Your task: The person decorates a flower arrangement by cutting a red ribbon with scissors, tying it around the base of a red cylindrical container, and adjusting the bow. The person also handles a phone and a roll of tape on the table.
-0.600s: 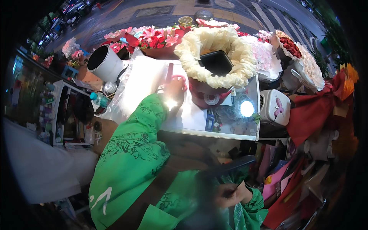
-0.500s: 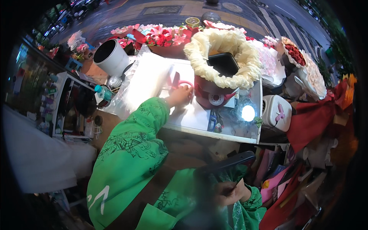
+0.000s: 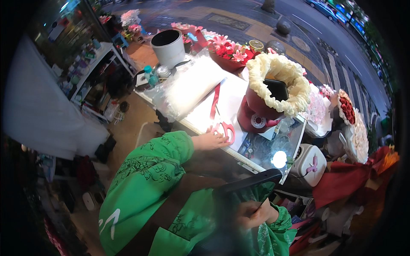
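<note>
My left hand [image 3: 209, 141] lies at the table's near edge, its fingers stretched out flat against the handles of pink-handled scissors [image 3: 231, 133]. The scissors' tips point away from me, close to a narrow red ribbon strip [image 3: 215, 101] on white paper. My right hand [image 3: 257, 214] is low in front of my body, its fingers pinched together; what lies between them I cannot make out. Above it a dark, flat, elongated object [image 3: 252, 181] crosses the view, partly blurred. Right of the scissors stands a dark red bucket [image 3: 252, 117] with a ruffled cream wrap [image 3: 294, 102] above.
A clear-wrapped white roll [image 3: 188, 91] lies on the table's left side near a white pot [image 3: 168, 49]. Bouquets [image 3: 230, 51] line the far side. At right stand a white box [image 3: 305, 158] with a pink glue gun [image 3: 314, 164] and red wrapping paper [image 3: 341, 177].
My view has turned left. My left hand and the scissors have come nearer to the table's front edge, and its fingers have spread out. The right hand stays pinched in place.
</note>
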Tool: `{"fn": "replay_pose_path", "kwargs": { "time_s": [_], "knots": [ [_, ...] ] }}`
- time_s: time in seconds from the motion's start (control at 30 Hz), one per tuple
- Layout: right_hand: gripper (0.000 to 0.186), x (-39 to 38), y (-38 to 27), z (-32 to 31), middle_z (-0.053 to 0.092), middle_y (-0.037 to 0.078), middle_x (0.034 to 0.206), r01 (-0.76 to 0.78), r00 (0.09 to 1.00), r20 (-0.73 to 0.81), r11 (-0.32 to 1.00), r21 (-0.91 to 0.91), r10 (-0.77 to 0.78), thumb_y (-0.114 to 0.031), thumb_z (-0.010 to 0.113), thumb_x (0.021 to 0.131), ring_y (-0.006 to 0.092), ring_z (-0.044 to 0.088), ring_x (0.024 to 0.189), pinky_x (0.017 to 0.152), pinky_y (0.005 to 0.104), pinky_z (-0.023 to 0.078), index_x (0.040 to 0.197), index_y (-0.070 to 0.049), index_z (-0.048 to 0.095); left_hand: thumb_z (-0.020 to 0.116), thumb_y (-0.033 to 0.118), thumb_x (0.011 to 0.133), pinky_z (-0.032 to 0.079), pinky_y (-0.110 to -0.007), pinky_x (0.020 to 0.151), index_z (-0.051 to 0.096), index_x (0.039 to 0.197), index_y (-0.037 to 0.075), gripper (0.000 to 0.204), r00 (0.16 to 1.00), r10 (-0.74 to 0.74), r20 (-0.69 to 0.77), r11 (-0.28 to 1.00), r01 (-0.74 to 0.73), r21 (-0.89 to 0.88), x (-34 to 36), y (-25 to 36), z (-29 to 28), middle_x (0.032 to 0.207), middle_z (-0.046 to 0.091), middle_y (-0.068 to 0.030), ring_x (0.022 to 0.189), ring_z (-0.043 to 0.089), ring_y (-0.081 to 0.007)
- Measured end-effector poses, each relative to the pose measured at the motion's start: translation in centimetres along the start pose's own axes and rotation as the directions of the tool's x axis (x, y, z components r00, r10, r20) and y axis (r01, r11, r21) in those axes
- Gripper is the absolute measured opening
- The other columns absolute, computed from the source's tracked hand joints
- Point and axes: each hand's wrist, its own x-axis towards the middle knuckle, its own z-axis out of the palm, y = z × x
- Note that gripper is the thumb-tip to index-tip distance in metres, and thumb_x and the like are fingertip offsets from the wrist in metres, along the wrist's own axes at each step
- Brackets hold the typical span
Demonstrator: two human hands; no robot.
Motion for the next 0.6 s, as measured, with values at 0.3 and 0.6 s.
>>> {"fn": "replay_pose_path", "kwargs": {
  "time_s": [0.3, 0.6],
  "knots": [
    [0.006, 1.5, -1.5, -0.3, 0.059, 0.006, 0.074, -0.136, 0.990, -0.044, 0.990, -0.033, 0.135, -0.004, 0.065, 0.064, 0.0172, 0.057, 0.060, 0.055, 0.0245, 0.043, 0.064, 0.000, 0.062, 0.043, 0.006, 0.082, 0.039, -0.039, 0.091, 0.038, 0.130, 0.004, 0.048, 0.954, -0.300, -0.019, 0.914, 0.282, -0.290, -0.9, 3.2, 0.2, 0.129, 0.042, -0.0163, 0.118, 0.042, -0.0293],
    [0.042, 7.8, -0.2, -2.6, 0.060, 0.011, 0.090, -0.160, 0.973, -0.170, 0.987, -0.012, 0.156, -0.006, 0.069, 0.063, 0.0197, 0.058, 0.076, 0.069, 0.0278, 0.046, 0.102, 0.002, 0.056, 0.057, 0.008, 0.075, 0.040, -0.039, 0.092, 0.040, 0.126, 0.001, 0.054, 0.830, -0.549, -0.102, 0.740, 0.426, -0.521, -4.4, -2.3, -1.6, 0.122, 0.045, -0.0174, 0.114, 0.045, -0.0327]
  ]
}}
